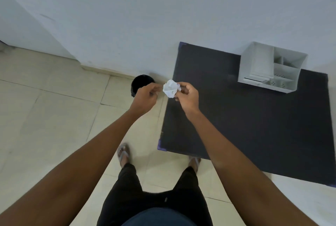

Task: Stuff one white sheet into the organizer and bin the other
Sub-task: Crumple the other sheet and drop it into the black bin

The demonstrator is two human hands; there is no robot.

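A crumpled white sheet point(170, 88) is pinched between my two hands, held in the air at the left edge of the black table point(254, 125). My right hand point(188, 96) grips its right side and the fingertips of my left hand point(146, 96) touch its left side. Below and behind my left hand stands a black round bin point(139, 83) on the floor against the wall, partly hidden by that hand. The white organizer point(271, 67) with several compartments stands at the far right of the table; a flat white sheet seems to fill its large left compartment.
The white wall runs along the back of the table and bin. Beige floor tiles point(54, 116) spread to the left. My feet in sandals stand at the table's front left corner point(161, 146).
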